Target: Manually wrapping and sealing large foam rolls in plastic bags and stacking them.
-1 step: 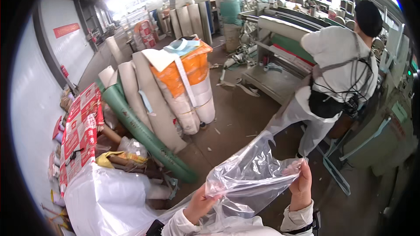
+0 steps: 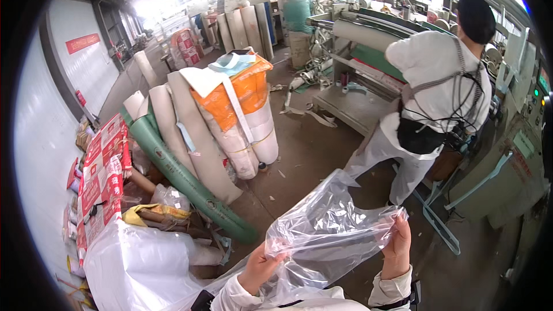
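Note:
A clear plastic bag or sheet (image 2: 334, 233) is stretched in front of me, crumpled and shiny, with one corner standing up at its far side. My left hand (image 2: 262, 265) pinches its left edge between thumb and fingers. At the right edge, my right hand (image 2: 397, 243) is closed on the same film with the thumb up. More of the film trails down past my left wrist, toward the large roll wrapped in milky plastic (image 2: 138, 259) at lower left; whether the two are joined I cannot tell.
A green roll (image 2: 184, 178) leans at left, beside pale rolls and wrapped rolls with an orange cover (image 2: 224, 103). At right a person in white (image 2: 443, 86) leans over a machine with a roller (image 2: 363, 34). Light blue strips (image 2: 440, 230) and scraps lie on the floor.
The view has shifted slightly, so the surroundings sit a little further left. Both hands keep their hold, and the film between them has changed its folds.

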Tool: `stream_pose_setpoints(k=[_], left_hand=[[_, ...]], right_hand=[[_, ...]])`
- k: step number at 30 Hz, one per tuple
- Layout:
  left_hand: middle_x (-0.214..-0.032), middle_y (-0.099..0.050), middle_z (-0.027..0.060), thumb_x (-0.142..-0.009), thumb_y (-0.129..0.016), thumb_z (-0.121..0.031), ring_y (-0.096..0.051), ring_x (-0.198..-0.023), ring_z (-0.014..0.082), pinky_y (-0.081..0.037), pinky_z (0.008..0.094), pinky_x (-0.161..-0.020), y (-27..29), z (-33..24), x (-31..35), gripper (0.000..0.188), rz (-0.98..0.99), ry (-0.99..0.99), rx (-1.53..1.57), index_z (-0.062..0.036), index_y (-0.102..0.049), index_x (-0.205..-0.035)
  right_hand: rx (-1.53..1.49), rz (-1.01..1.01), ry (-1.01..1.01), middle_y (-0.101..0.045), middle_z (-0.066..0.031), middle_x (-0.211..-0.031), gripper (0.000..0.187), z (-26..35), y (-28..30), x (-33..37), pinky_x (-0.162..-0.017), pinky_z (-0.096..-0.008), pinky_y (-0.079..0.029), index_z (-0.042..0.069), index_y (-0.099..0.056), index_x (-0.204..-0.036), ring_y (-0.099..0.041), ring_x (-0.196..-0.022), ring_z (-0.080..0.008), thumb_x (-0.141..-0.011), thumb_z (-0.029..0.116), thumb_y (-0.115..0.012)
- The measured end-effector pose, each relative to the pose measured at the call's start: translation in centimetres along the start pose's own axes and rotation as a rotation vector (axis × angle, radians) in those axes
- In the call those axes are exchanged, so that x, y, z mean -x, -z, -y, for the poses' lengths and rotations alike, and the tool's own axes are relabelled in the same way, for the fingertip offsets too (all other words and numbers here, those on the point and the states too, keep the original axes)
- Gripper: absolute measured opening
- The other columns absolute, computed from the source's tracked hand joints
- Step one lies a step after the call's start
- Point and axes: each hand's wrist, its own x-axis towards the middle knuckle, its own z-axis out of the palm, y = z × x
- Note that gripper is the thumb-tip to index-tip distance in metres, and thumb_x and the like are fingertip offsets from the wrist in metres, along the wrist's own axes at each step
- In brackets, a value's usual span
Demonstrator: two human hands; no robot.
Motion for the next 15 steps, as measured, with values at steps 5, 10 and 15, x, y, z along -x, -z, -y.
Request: stream_pose_setpoints(k=[5, 10, 15], left_hand=[[-0.093, -0.062, 0.0067, -0.08, -0.051, 0.0, -0.058, -0.08, 0.013, -0.045, 0.0253, -0.073, -0.3, 1.4, -6.0, 0.02, -0.117, 0.123, 0.363, 0.0013, -0.058, -0.098], [-0.084, -0.061, 0.0062, -0.077, -0.051, 0.003, -0.059, -0.073, 0.0149, -0.048, 0.026, -0.063, 6.6, 2.2, -10.1, 0.013, -0.253, -0.231, -0.24, 0.0005, -0.061, -0.084], [-0.077, -0.061, 0.0078, -0.075, -0.048, 0.004, -0.06, -0.07, 0.0172, -0.049, 0.0296, -0.065, 14.3, -1.0, -11.5, 0.014, -0.118, -0.097, 0.64, -0.0007, -0.06, -0.079]], right_hand=[[0.209, 0.648, -0.013, -0.063, -0.0145, -0.074, 0.019, 2.5, 5.4, -1.6, -0.085, -0.0454, -0.04, -0.001, -0.063, -0.073, -0.059, -0.068, -0.025, -0.072, 0.018, -0.063], [0.115, 0.581, -0.441, -0.055, -0.0253, -0.106, 0.088, -2.8, 6.2, -6.2, -0.093, -0.045, -0.035, -0.012, -0.052, -0.107, -0.054, -0.101, -0.0349, -0.078, 0.069, -0.03], [0.276, 0.488, -0.75, -0.057, -0.0159, -0.107, 0.046, -11.9, -4.6, -11.9, -0.082, -0.0318, -0.044, -0.006, -0.049, -0.113, -0.056, -0.095, -0.0201, -0.082, 0.027, -0.06]])
